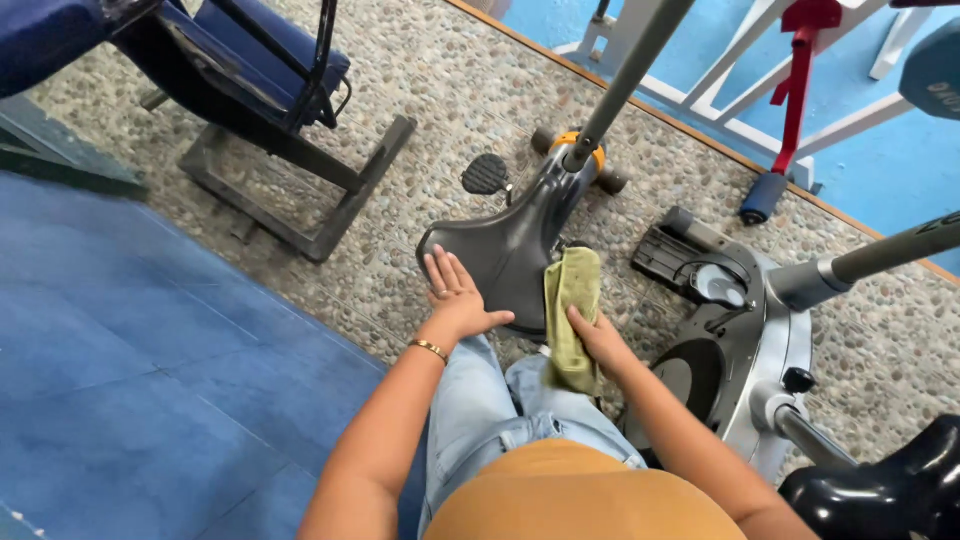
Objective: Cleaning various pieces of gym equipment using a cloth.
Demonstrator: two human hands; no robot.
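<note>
At the centre of the frame our left hand (455, 297) lies flat, fingers spread, on the wide rear of the black bike saddle (510, 250), whose long axis runs toward the upper right, while our right hand (598, 338) pinches the green cloth (572, 315) draped just beside it.

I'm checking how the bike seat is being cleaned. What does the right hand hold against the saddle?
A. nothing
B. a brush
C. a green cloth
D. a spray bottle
C: the right hand grips a folded green cloth lying on the black saddle, while the left hand rests flat on the saddle's near edge.
</note>
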